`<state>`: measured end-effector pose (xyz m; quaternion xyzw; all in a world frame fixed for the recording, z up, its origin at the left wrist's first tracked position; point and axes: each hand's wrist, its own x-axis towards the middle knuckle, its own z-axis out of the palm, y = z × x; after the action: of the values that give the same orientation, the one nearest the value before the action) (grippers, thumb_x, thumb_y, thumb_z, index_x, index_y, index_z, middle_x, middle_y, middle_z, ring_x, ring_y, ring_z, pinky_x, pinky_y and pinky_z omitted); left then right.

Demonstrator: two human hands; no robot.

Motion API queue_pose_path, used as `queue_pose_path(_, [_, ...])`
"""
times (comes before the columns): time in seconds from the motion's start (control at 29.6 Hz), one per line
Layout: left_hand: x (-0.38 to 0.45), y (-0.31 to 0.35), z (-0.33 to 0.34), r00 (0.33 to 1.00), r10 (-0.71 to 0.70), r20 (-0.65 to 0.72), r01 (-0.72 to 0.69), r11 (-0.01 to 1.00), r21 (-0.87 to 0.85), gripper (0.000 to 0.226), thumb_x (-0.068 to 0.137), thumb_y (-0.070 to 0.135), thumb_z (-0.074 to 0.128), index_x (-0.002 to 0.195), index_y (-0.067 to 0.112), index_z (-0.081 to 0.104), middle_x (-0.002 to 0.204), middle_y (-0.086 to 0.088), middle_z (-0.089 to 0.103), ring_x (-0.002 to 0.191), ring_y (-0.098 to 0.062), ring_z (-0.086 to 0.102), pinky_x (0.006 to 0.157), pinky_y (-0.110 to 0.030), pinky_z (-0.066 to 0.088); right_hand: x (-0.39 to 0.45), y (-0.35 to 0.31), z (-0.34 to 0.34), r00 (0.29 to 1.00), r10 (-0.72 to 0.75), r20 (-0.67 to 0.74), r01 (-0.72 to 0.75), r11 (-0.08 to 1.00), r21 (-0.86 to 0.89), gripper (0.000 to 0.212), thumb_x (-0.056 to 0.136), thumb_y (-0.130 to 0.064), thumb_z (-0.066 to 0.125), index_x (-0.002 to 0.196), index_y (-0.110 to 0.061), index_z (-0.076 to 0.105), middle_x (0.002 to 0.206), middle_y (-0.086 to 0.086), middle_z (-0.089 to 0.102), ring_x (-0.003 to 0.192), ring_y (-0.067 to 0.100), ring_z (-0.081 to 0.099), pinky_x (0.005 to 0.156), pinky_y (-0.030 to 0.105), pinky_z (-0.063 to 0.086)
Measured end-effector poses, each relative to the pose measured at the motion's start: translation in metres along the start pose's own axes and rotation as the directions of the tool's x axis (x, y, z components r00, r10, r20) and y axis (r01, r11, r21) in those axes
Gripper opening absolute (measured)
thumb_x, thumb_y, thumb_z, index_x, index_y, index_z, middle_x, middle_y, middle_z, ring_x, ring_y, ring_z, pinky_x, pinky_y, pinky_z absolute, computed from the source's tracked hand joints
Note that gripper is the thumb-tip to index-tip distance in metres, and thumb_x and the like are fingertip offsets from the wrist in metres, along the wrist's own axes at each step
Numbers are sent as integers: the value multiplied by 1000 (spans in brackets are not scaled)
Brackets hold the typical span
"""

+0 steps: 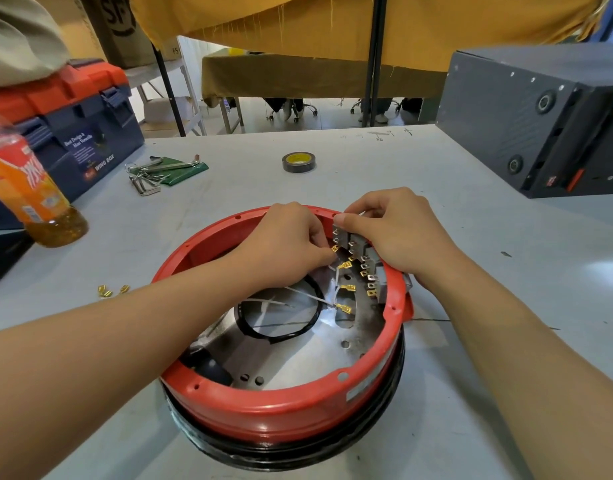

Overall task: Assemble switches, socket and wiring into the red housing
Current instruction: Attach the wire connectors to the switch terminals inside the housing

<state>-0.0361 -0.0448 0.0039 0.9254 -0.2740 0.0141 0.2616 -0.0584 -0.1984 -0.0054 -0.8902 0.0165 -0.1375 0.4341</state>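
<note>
Housing comes first: the round red plastic housing (284, 403) with a black lower band sits on the grey table (471, 237) under both forearms, its far inner wall carrying the grey switch blocks with metal tabs (353, 251) right where the hands meet. Right hand (398, 233) curls over that far rim, thumb and fingers gripping the top switch block, while the left hand (284, 244) reaches inside just beside it, fingertips pinching a small brass spade connector (335, 249) on a white wire (308, 296) against the tabs. Further brass connectors (346, 289) hang below the hands, loose ones (112, 291) lie out left of the left forearm, and a roll of black tape (299, 162) rests beyond the hands.
</note>
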Motion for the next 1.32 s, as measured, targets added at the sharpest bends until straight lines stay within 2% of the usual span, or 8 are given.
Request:
queue_pose_path(0.27, [0, 1, 0, 1000, -20, 1, 20, 1000, -5, 19, 76, 18, 71, 57, 18, 67, 60, 12, 59, 57, 14, 51, 54, -1, 35, -1, -2, -1, 1000, -1, 2, 1, 1000, 2, 25, 81, -37, 69, 90, -14, 74, 81, 4, 69, 77, 14, 63, 67, 24, 47])
queue_pose_path(0.57, [-1, 1, 3, 1000, -20, -11, 19, 999, -30, 12, 79, 17, 70, 67, 14, 70, 64, 9, 58, 58, 13, 49, 54, -3, 36, 0, 0, 1, 1000, -7, -19, 7, 1000, 4, 23, 81, -36, 70, 88, -14, 74, 77, 2, 68, 74, 13, 61, 60, 19, 43])
queue_pose_path(0.84, [-1, 2, 5, 999, -20, -27, 19, 999, -36, 13, 80, 14, 68, 67, 11, 70, 65, 9, 58, 60, 14, 50, 55, -3, 37, 0, 0, 1, 999, -15, -37, 15, 1000, -11, 21, 80, -35, 71, 84, -14, 75, 74, -1, 69, 73, 9, 62, 64, 20, 46])
queue_pose_path(0.95, [-2, 3, 5, 999, -32, -18, 31, 998, -49, 13, 81, 14, 68, 69, 11, 70, 66, 9, 58, 59, 7, 52, 55, -4, 38, 0, 0, 1, 999, -22, -33, 21, 1000, -14, 22, 80, -35, 71, 85, -14, 75, 76, 0, 70, 75, 12, 64, 69, 26, 49])
queue_pose_path(1.05, [-2, 4, 6, 999, -45, -19, 44, 997, -65, 13, 81, 13, 68, 69, 10, 69, 66, 7, 58, 59, -1, 52, 55, -6, 39, 0, -1, 1, 999, -28, -42, 27, 999, -18, 22, 80, -35, 70, 85, -14, 75, 75, 0, 69, 76, 13, 63, 70, 27, 48])
queue_pose_path(1.32, [-4, 5, 7, 998, -24, -50, 21, 998, -51, 12, 82, 13, 67, 71, 10, 70, 64, 11, 55, 59, 0, 50, 55, -3, 36, -1, -1, 1, 999, -29, -29, 27, 999, -40, 23, 81, -36, 70, 86, -14, 75, 76, 1, 69, 76, 13, 63, 64, 18, 44])
